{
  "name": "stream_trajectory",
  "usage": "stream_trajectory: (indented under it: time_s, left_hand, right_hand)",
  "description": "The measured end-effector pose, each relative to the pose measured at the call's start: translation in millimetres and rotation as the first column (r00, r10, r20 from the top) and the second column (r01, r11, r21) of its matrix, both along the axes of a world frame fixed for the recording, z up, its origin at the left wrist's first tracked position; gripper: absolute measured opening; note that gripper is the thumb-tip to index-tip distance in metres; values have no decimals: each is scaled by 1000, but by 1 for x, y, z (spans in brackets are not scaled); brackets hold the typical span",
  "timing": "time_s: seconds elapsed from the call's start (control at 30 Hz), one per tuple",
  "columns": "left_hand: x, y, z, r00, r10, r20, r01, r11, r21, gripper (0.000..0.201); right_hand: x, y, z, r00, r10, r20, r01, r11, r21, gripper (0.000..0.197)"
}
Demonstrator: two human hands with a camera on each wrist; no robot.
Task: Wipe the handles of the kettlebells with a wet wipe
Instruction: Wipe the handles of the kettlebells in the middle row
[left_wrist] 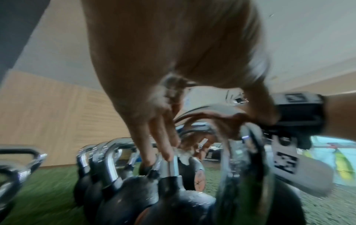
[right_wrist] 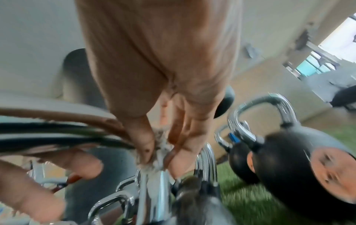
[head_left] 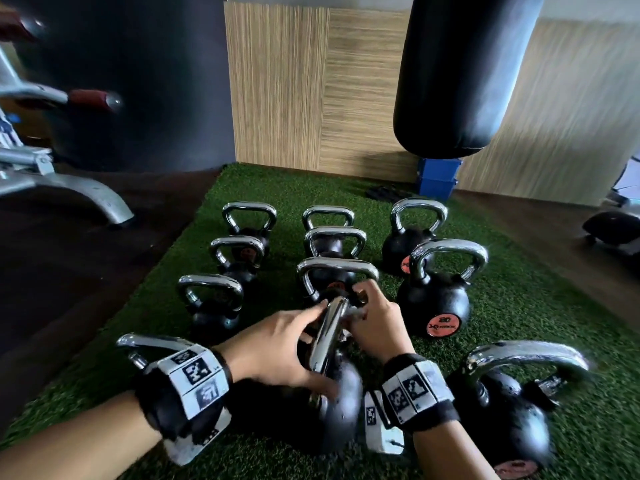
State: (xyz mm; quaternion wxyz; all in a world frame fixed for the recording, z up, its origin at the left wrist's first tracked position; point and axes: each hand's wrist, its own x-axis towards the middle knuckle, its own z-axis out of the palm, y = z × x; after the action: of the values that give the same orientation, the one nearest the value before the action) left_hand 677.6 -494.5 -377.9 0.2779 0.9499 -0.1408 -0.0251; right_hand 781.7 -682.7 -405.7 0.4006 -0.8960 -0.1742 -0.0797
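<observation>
Green artificial-turf mat [head_left: 519, 289] on dark floor [head_left: 69, 271]; pale wood-grain wall panels [head_left: 311, 98] behind, hanging black punching bag [head_left: 460, 71], blue plastic crate [head_left: 438, 180] beneath.

Kettlebells [head_left: 434, 299]: black bodies, chrome handles, orange round labels. Turf [head_left: 540, 306]: green. Wipe [right_wrist: 159, 150]: white. Bag [head_left: 464, 74]: black. Box [head_left: 438, 180] under bag: blue.

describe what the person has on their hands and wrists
Both hands are bare, forearms unsleeved. Left hand and right hand each carry a black wrist strap ringed with white tiles printed with black square-pattern markers. No gloves or cables visible.
</observation>
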Motion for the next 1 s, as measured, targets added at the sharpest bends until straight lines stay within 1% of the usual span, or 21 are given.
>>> stream_trajectory:
  time_s: [0.03, 0.07, 0.1, 0.13, 0.17, 0.27, 0.37, 0.47, 0.53, 0.6, 0.67, 0.77, 0.8, 0.87, 0.9, 0.93, 0.97, 1.0]
  left_hand:
    - [-1, -8, 2, 997, 16, 71, -18, 999, 31, 120]
    - [0, -16, 3, 992, 31, 122, -38, 998, 53, 107]
    - [0, -22, 5, 988, 54, 143, -64, 996, 66, 95]
    - [1, -26, 7, 987, 76, 141, -86, 994, 66, 86]
    - [2, -27, 9, 988, 92, 123, -100, 993, 59, 82]
    - [6, -24, 11, 996, 77, 54, -81, 994, 69, 86]
    - [16, -11, 14, 999, 32, -20, -30, 995, 100, 91]
    - [31, 2, 29, 992, -50, -116, 76, 970, 232, 112]
    - [42, 6, 41, 977, -112, -184, 164, 941, 295, 117]
    - [47, 5, 49, 966, -155, -208, 222, 908, 356, 116]
    - [49, 3, 53, 963, -182, -197, 251, 870, 424, 114]
    - [44, -1, 53, 973, -168, -159, 226, 835, 502, 111]
    - [42, -3, 53, 979, -162, -122, 202, 815, 543, 110]
    - [36, -15, 51, 984, -175, 14, 131, 783, 608, 105]
    - [33, -26, 49, 977, -190, 94, 99, 800, 591, 102]
    - [30, -40, 46, 963, -210, 167, 91, 840, 534, 97]
    - [26, -57, 42, 948, -227, 225, 107, 888, 447, 88]
    - [23, -74, 36, 938, -234, 255, 139, 929, 343, 78]
  right_hand:
    - [3, -1, 8, 994, 105, 19, -103, 991, -83, 47]
    - [6, -2, 14, 980, 197, 12, -192, 965, -179, 53]
    - [9, -1, 20, 964, 266, -5, -258, 932, -256, 53]
    - [10, 0, 25, 951, 308, -20, -300, 906, -298, 49]
    - [10, 1, 29, 946, 324, -27, -315, 891, -326, 43]
    - [6, 0, 36, 950, 314, 0, -288, 872, -395, 30]
    - [0, -9, 41, 968, 252, -5, -231, 877, -420, 24]
    - [-6, -25, 38, 982, 190, -26, -181, 875, -449, 22]
    - [-12, -35, 36, 988, 154, -32, -151, 879, -452, 14]
    - [-21, -40, 33, 991, 128, -45, -135, 889, -437, 20]
    - [-26, -42, 31, 992, 115, -46, -123, 900, -419, 26]
    - [-27, -45, 31, 992, 116, -59, -130, 908, -399, 22]
    - [-27, -48, 32, 989, 128, -69, -145, 913, -382, 21]
    - [-30, -61, 37, 989, 117, -87, -138, 943, -304, 30]
    - [-31, -70, 40, 993, 83, -81, -100, 967, -234, 33]
    - [-33, -81, 43, 998, 33, -57, -42, 985, -165, 35]
    - [-34, -93, 47, 999, -30, -22, 27, 992, -120, 34]
    - [-34, -105, 51, 995, -94, 15, 95, 990, -108, 33]
